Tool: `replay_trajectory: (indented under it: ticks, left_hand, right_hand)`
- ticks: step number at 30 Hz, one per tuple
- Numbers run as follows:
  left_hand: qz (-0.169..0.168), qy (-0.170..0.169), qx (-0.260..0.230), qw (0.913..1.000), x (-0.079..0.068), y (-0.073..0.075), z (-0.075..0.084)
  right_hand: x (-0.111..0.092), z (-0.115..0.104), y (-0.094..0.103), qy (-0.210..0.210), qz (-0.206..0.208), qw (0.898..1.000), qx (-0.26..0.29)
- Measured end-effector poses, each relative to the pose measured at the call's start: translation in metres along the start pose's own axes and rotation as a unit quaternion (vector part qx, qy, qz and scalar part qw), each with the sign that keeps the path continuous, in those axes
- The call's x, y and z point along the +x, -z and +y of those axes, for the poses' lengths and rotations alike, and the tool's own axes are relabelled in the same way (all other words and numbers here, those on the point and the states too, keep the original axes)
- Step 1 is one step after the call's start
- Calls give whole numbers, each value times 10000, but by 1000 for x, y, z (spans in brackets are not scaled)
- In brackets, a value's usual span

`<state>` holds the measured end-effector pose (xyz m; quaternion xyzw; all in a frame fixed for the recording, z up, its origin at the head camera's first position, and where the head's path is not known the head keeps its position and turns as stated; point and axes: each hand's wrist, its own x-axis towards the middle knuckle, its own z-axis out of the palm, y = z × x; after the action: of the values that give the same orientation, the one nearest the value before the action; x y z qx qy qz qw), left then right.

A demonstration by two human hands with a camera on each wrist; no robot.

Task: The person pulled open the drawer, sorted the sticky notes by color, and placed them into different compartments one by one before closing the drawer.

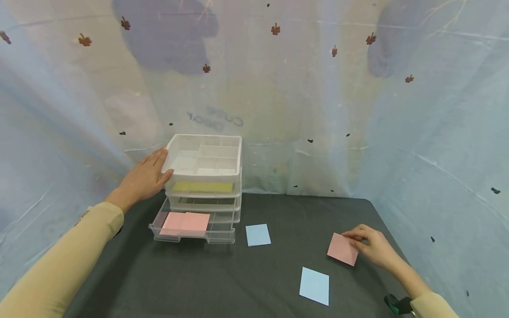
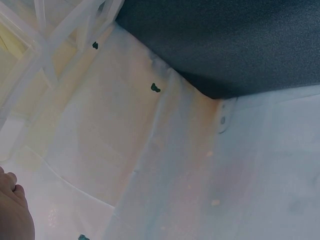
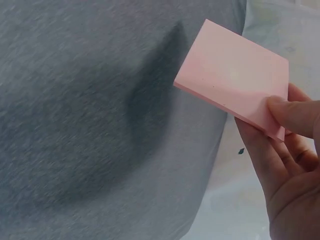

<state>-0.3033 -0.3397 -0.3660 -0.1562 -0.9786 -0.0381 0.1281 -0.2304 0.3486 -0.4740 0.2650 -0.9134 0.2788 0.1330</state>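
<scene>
My right hand [image 1: 370, 245] pinches a pink sticky note pad [image 3: 235, 75] by one corner, thumb on top and fingers beneath, raised over the dark cloth with its shadow below. At the left, my left hand [image 1: 145, 179] rests against the side of a clear plastic drawer organizer [image 1: 204, 178], fingers straight along the top tray's edge. The organizer's bottom drawer [image 1: 220, 236] is pulled out, and pink sticky note pads [image 1: 184, 222] lie side by side in it. Only part of the left hand [image 2: 14, 212] shows in the left wrist view.
Two blue sticky note pads lie on the dark cloth, one pad [image 1: 258, 235] near the drawer and another pad [image 1: 314, 286] nearer the front. Something yellow [image 1: 203, 187] shows inside an upper drawer. A patterned curtain [image 1: 274, 97] hangs behind the table and along both sides.
</scene>
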Motion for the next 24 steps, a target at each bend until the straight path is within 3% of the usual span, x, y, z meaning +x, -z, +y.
replay_trajectory:
  ticks: [17, 24]
  left_hand:
    - [64, -1, -76, 10000, -1, 0, 1]
    - [-74, 40, 3, 10000, -1, 2, 2]
  right_hand:
    - [49, -39, -15, 595, 588, 9959, 335]
    - [72, -59, -25, 568, 547, 9949, 629]
